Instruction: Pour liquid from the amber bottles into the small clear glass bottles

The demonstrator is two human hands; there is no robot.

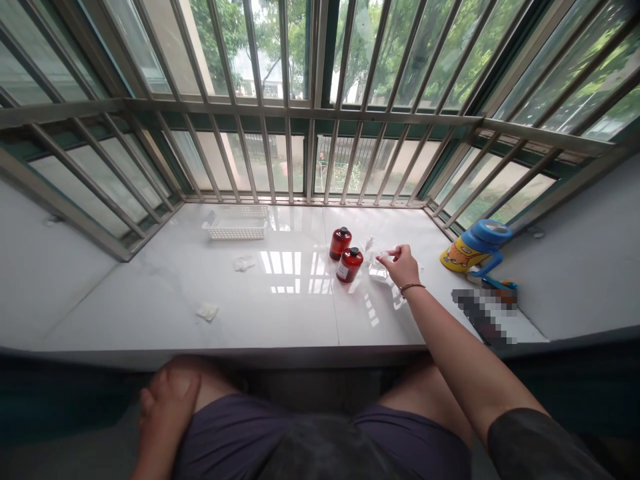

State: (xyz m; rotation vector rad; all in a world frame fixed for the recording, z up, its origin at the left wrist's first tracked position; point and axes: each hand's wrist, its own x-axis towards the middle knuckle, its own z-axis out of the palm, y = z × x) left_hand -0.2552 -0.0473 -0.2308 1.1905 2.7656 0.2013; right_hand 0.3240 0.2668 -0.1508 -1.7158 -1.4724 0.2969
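Observation:
Over the right half of the white sill, my right hand [401,265] has thumb and fingertips pinched together. They meet at the upper edge of a small clear plastic box [379,274]; what lies between them is too small and see-through to make out. Just left of the box stand two dark red bottles with black caps: the nearer bottle [349,265] bears a white label, and the farther bottle [341,243] is partly behind it. Other clear plastic pieces [370,244] lie behind the box. My left hand [170,400] rests on my left knee, fingers laid over it, holding nothing.
A white perforated basket [236,231] sits at the back left. Two crumpled white tissues, one farther [245,263] and one nearer [207,311], lie on the left. A yellow and blue bottle with handle [473,248] stands right, near a pixelated dark object [480,317]. Metal bars [310,113] line the window.

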